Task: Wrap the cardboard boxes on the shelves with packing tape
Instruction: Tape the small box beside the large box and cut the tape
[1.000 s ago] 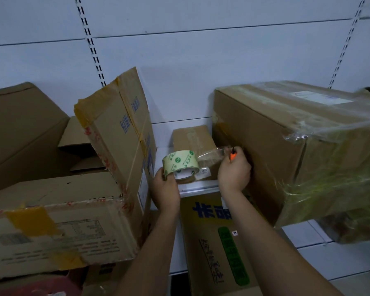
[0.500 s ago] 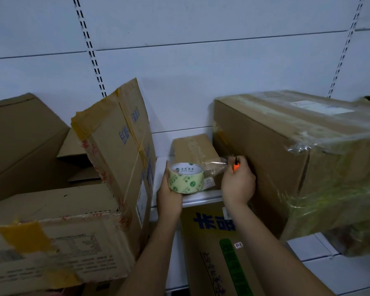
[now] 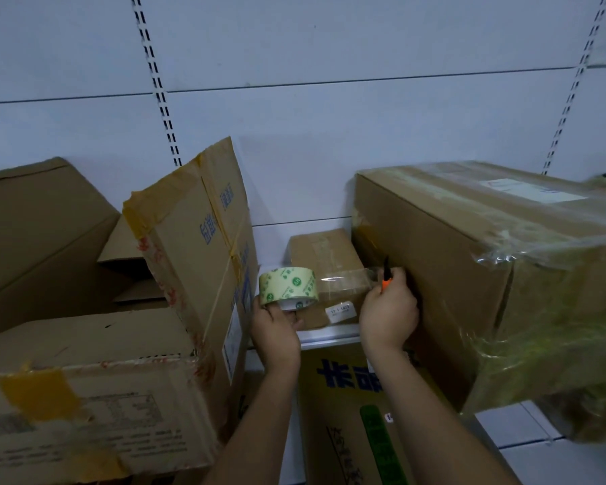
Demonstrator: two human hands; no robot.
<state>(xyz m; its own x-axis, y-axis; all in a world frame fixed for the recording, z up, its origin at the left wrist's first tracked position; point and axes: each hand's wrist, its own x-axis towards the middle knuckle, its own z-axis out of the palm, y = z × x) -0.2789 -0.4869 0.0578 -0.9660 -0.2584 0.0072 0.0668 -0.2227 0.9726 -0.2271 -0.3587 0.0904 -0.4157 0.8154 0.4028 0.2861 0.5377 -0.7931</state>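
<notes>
Since the earlier frame we see the tape roll [image 3: 288, 287] tipped so its printed band faces us, a clear strip running to the large wrapped box [image 3: 469, 274]. Our left hand [image 3: 275, 330] grips the roll; our right hand [image 3: 389, 315] grips an orange cutter [image 3: 385, 280]. One roll, one cutter, one small box [image 3: 324, 253] between, on the shelf [image 3: 329, 336].

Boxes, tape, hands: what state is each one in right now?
Tape roll: held up, a clear strip pulled out to the right.
Left hand: grips the roll.
Right hand: holds an orange cutter at the strip.
Big box: already wrapped in tape.
Small box: closed.
</notes>
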